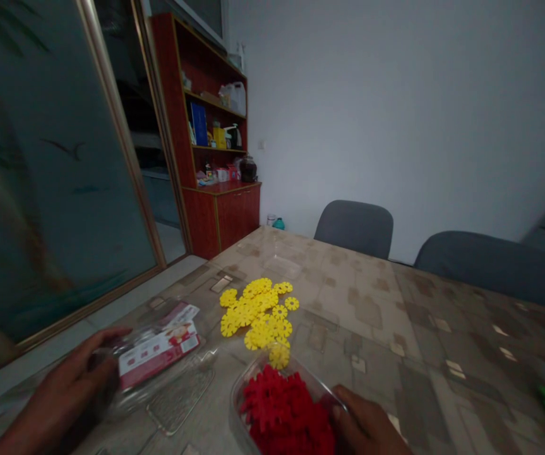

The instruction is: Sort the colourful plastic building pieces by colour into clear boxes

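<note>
In right grip [369, 420], pinched at rim [318, 382] (best hold), tub [237, 407] is looking light, flexy; left grip [80, 379] is clasping packaging [158, 355].

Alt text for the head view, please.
The right hand holds a clear tub of red pieces; the left hand holds a labelled clear package. Beyond them, yellow flower-shaped discs lie heaped on a patterned table.

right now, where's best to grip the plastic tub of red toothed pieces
Probably its right wall, from the right, where the right hand holds the plastic tub; the rim offers an edge to pinch, while red toothed pieces crowd the open top.
</note>
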`<state>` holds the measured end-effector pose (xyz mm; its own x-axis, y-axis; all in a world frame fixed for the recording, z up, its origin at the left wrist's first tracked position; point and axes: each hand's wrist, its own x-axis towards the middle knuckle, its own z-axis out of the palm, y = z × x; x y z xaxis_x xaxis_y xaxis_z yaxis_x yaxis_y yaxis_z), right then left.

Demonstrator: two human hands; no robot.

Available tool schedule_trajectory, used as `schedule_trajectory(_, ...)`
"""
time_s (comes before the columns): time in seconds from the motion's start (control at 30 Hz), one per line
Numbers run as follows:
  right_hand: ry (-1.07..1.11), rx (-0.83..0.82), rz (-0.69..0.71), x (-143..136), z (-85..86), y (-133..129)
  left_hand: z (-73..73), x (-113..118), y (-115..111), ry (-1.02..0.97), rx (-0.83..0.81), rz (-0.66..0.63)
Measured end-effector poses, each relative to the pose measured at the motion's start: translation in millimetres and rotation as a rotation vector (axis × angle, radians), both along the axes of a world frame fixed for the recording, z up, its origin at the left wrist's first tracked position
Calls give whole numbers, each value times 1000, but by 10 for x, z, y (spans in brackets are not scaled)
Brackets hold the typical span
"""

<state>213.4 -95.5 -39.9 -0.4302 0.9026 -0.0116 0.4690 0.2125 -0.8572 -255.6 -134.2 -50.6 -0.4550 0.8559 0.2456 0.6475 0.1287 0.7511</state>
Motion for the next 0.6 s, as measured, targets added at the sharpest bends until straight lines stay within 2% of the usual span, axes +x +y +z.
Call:
schedule_trajectory(0.07,61,-82,18,-42,-9,55,-27,-59,-25,243,51,-54)
schedule_trajectory(0.13,123,-106,13,-105,26,115,80,38,-7,395,140,-76)
schedule_trajectory(0.17,151,-96,9,-146,58,150,169,146,15,408,178,-97)
schedule_trajectory(0.23,191,-56,-2,-245,140,234,373,446,88,270,127,-225)
schedule_trajectory(0.33,220,29,-6,-424,269,392,635,927,269,-155,-102,-431)
schedule_trajectory(0.4,232,86,-10,-547,341,504,747,1144,438,-447,-265,-617)
schedule_trajectory(0.5,288,113,-42,-704,413,650,852,1260,743,-672,-353,-754)
schedule_trajectory(0.6,386,44,-65,-786,407,759,928,1197,1080,-666,-286,-712)
